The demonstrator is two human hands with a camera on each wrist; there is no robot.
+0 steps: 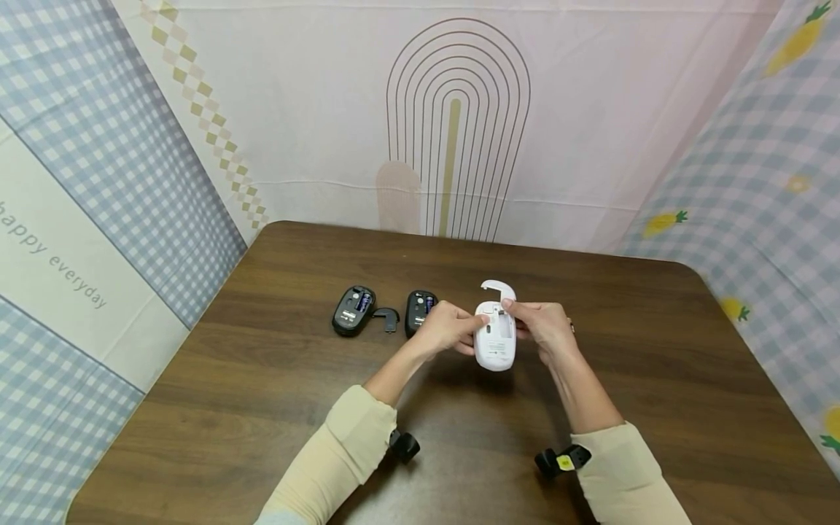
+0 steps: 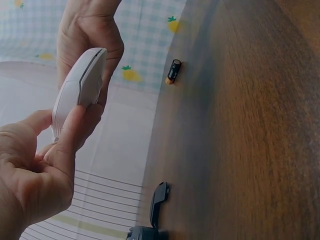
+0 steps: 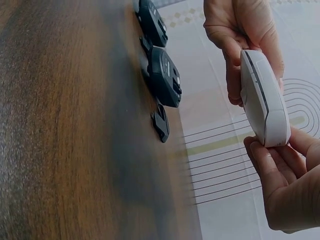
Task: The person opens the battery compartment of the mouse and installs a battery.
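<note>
Both hands hold a white computer mouse (image 1: 495, 350) above the table, underside up in the head view. My left hand (image 1: 448, 327) pinches its left edge, thumb on the underside. My right hand (image 1: 546, 329) grips the right edge, its thumb at the base of the white battery cover (image 1: 504, 289), which sticks out beyond the mouse's far end. The battery bay (image 1: 504, 325) is uncovered. In both wrist views the white mouse appears edge-on between the two hands, the cover hidden there.
Left of the hands lie two upturned black mice, one (image 1: 354, 310) with batteries showing, the other (image 1: 418, 310) partly behind my left hand. A black battery cover (image 1: 387, 318) lies between them; another black cover (image 3: 160, 124) and a battery (image 2: 173, 71) lie farther right on the wooden table (image 1: 262, 408).
</note>
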